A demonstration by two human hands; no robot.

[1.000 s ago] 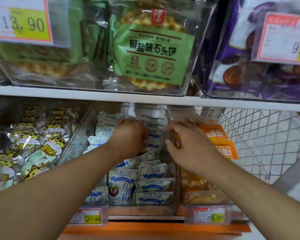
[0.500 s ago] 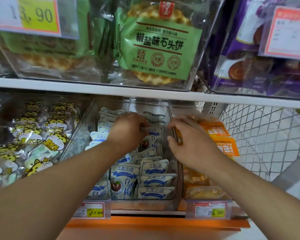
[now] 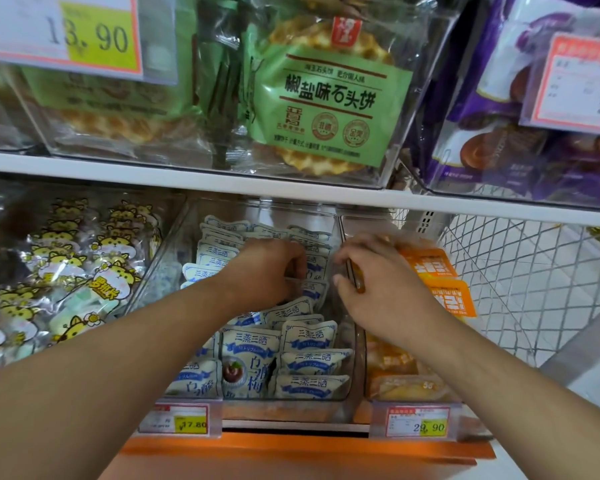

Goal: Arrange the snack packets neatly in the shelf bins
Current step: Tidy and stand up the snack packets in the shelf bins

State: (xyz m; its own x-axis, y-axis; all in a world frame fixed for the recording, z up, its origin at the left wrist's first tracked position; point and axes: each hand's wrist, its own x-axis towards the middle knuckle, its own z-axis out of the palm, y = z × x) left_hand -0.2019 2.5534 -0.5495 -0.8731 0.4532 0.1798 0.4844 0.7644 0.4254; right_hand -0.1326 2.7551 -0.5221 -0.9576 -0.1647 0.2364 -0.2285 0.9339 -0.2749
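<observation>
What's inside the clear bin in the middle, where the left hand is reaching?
The clear middle bin holds rows of white-and-blue snack packets, standing front to back. The left hand covers several packets mid-bin, so what its fingers grip is hidden, as is the bin's floor.

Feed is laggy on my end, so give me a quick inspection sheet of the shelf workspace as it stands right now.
Surface: white shelf board above the lower row of clear bins.
Job's things: blue-and-white packets fill the middle bin, some rows leaning; orange packets in the bin to its right.
Clutter: nothing seen.
Grippers: left hand reaches into the middle bin, fingers curled round a blue-and-white packet; right hand curls over the divider wall between the two bins.
Cables: nothing seen.
Surroundings: yellow cartoon packets in the left bin, green-label waffle biscuits and purple bags above, wire mesh at right, price tags in front.
</observation>
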